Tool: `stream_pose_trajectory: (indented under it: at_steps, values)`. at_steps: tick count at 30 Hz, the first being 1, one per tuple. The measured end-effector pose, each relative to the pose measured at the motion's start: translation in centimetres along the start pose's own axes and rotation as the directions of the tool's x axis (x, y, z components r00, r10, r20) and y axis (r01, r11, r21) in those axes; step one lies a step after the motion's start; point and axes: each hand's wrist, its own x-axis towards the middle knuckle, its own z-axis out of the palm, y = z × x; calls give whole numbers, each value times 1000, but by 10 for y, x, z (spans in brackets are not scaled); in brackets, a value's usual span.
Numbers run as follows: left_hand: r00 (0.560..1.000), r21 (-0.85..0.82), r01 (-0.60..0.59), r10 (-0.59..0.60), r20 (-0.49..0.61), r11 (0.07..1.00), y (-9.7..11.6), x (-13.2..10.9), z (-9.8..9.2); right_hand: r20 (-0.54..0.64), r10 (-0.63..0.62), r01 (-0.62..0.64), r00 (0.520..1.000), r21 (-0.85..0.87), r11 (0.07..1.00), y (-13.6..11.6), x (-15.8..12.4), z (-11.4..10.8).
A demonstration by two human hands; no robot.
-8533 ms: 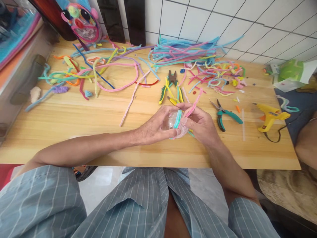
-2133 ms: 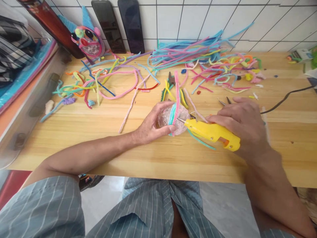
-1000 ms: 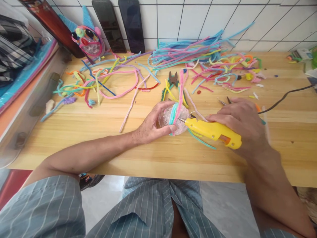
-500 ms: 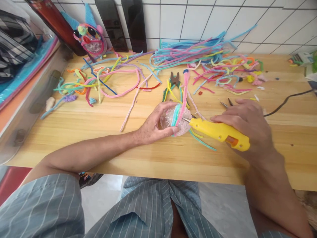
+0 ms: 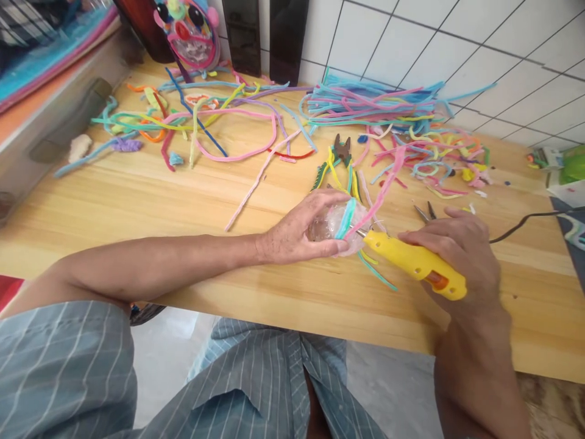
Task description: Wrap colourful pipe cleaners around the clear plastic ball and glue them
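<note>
My left hand (image 5: pixel 306 231) is closed around a small clear plastic piece (image 5: pixel 336 221), rounded like a cup or bottle base. A turquoise pipe cleaner (image 5: pixel 346 218) runs across it, and a pink pipe cleaner (image 5: pixel 384 192) lies along the turquoise one, its far end sticking up and away. My right hand (image 5: pixel 466 256) grips a yellow hot glue gun (image 5: pixel 411 259) with an orange switch. Its metal nozzle (image 5: pixel 359 231) touches or nearly touches the plastic beside the pink strip. Just behind the piece lie green-and-yellow pliers (image 5: pixel 342 149), partly covered by pipe cleaners.
A bundle of pipe cleaners (image 5: pixel 370 103) lies against the tiled wall, with loose pieces left and right. A decorated face figure (image 5: pixel 194 42) and two black panels (image 5: pixel 287 39) stand at the back. Thin pliers (image 5: pixel 425 212) lie beside my right hand; a black cord (image 5: pixel 525 218) trails right.
The pink pipe cleaner's free end has swung to the right and down, away from the turquoise strip. The glue gun's nozzle has moved down toward the strip's lower end. The camera view has shifted.
</note>
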Motion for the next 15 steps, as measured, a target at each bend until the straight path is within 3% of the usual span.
stream_pose_trajectory:
  at_steps: [5, 15]
  values:
    - [1000, 16, 22, -22, 12, 1000, 0, 1, 0, -45, 31, -29, 998, 55, 998, 6, -5, -3]
    - [1000, 10, 14, -14, -2, 1000, 4, 3, 3, 8, 38, -39, 999, 73, 997, 6, -4, -2]
